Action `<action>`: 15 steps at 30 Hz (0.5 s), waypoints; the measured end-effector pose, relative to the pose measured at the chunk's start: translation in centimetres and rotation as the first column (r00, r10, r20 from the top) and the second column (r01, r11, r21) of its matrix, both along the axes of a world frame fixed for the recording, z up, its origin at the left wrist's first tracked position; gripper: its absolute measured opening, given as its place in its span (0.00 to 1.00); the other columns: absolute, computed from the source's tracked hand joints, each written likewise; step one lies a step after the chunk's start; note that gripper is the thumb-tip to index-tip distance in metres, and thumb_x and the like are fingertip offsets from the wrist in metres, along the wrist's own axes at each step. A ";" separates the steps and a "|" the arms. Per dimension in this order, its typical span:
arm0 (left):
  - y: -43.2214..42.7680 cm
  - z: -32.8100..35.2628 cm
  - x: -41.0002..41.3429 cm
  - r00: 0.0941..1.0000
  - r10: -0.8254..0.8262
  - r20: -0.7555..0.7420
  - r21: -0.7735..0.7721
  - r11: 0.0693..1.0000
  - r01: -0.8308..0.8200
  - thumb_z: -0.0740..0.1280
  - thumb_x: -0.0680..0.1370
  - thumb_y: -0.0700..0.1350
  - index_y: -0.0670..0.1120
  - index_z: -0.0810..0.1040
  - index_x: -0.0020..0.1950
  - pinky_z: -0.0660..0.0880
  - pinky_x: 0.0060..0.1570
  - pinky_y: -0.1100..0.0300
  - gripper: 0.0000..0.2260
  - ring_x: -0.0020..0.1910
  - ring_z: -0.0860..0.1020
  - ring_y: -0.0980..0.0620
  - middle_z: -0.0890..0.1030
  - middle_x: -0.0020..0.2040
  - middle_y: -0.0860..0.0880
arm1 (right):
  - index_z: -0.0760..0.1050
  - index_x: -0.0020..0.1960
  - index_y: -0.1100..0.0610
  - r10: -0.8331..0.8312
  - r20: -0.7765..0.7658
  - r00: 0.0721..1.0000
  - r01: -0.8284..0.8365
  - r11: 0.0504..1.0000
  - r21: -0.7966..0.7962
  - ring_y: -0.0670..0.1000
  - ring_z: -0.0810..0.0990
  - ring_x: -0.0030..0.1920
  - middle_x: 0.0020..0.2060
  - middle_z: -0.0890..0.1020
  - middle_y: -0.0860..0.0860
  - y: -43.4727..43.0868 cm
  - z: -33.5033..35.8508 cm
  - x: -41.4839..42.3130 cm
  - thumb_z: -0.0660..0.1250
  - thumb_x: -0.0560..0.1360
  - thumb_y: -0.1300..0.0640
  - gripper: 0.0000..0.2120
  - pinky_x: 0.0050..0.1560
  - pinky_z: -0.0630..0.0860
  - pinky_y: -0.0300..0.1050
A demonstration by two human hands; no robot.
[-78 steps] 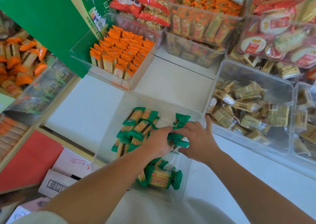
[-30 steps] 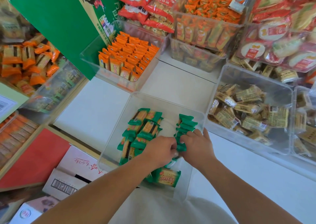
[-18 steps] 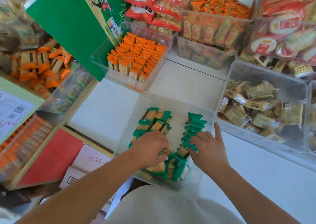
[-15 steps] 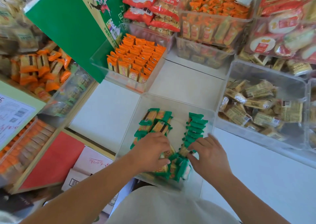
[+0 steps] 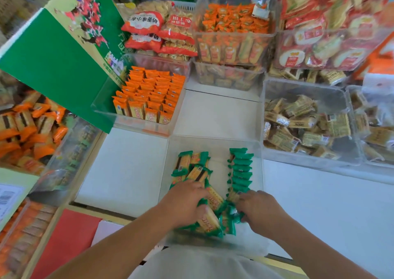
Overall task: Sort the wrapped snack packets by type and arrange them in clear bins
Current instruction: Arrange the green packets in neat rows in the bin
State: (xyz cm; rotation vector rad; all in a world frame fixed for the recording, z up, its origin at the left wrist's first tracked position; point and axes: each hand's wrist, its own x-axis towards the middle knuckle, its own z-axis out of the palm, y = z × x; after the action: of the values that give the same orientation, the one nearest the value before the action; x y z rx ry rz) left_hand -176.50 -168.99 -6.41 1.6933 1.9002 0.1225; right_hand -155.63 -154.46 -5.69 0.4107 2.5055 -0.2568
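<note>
green-ended packets (image 5: pixel 241 168): 1 upright row, rest loose in clear bin (image 5: pixel 213 142) | left hand (image 5: pixel 185 202) grasps some | right hand (image 5: pixel 259 209): grip unclear

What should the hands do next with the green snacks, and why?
Probably stand the packet that the left hand grips at the near end of the upright green row: that row stops by the right hand, while loose packets lie jumbled beside it.
</note>
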 end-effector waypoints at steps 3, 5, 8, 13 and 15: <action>0.8 0.2 -0.7 0.995 0.076 0.062 -0.016 0.997 -0.075 0.63 0.83 0.54 0.50 0.79 0.67 0.75 0.60 0.52 0.15 0.59 0.75 0.52 0.78 0.59 0.52 | 0.78 0.60 0.47 -0.191 -0.077 0.978 0.177 0.970 -0.164 0.48 0.76 0.58 0.56 0.79 0.44 1.3 3.3 -0.5 0.64 0.81 0.47 0.10 0.55 0.76 0.46; 1.7 0.2 -1.6 0.989 0.138 0.058 0.029 0.990 -0.140 0.62 0.83 0.52 0.49 0.79 0.64 0.75 0.60 0.53 0.13 0.60 0.74 0.52 0.78 0.59 0.53 | 0.78 0.59 0.46 -0.316 -0.108 0.942 0.288 0.932 -0.218 0.47 0.77 0.55 0.54 0.79 0.42 2.9 5.8 -1.5 0.64 0.81 0.47 0.09 0.55 0.76 0.45; 3.4 0.3 -2.5 0.977 0.212 0.032 0.065 0.975 -0.214 0.63 0.84 0.50 0.46 0.79 0.65 0.72 0.65 0.54 0.14 0.66 0.72 0.50 0.76 0.65 0.51 | 0.79 0.55 0.48 -0.469 -0.123 0.875 0.422 0.862 -0.281 0.47 0.78 0.49 0.48 0.79 0.42 5.6 7.4 -3.5 0.67 0.80 0.50 0.06 0.53 0.77 0.46; 6.2 -1.4 -3.5 0.960 0.269 -0.073 -0.002 0.963 -0.270 0.61 0.85 0.49 0.42 0.74 0.71 0.63 0.75 0.54 0.17 0.74 0.66 0.46 0.70 0.75 0.46 | 0.78 0.54 0.50 -0.624 -0.219 0.750 0.534 0.767 -0.355 0.49 0.76 0.46 0.45 0.77 0.44 7.8 4.4 -7.8 0.68 0.80 0.53 0.04 0.48 0.76 0.45; 7.6 -2.3 -4.4 0.962 0.242 -0.128 -0.053 0.967 -0.250 0.61 0.84 0.46 0.42 0.74 0.69 0.64 0.75 0.50 0.15 0.72 0.69 0.43 0.73 0.71 0.45 | 0.79 0.57 0.51 -0.621 -0.253 0.742 0.533 0.776 -0.338 0.49 0.75 0.48 0.49 0.77 0.46 7.8 2.4 -9.7 0.67 0.80 0.52 0.07 0.49 0.74 0.44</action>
State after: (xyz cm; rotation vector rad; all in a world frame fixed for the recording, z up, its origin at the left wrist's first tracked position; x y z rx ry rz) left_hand -180.86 -161.36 -8.66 1.4422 2.1752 0.0521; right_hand -165.29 -146.67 -3.27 1.1373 2.5595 -0.9578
